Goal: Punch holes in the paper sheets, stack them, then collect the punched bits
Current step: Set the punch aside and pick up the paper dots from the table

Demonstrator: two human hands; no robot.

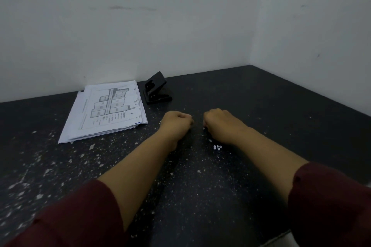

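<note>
Punched bits (217, 147) on counter just beside right hand (219, 122), nearer the camera.

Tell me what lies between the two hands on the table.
In the head view, only a bare strip of dark speckled table separates the left hand from the right hand; the punched bits lie nearer, under the right wrist.

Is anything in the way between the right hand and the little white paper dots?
Nothing visible. The dots lie on bare table, just beside the right hand. The papers and punch sit farther back and left.
</note>
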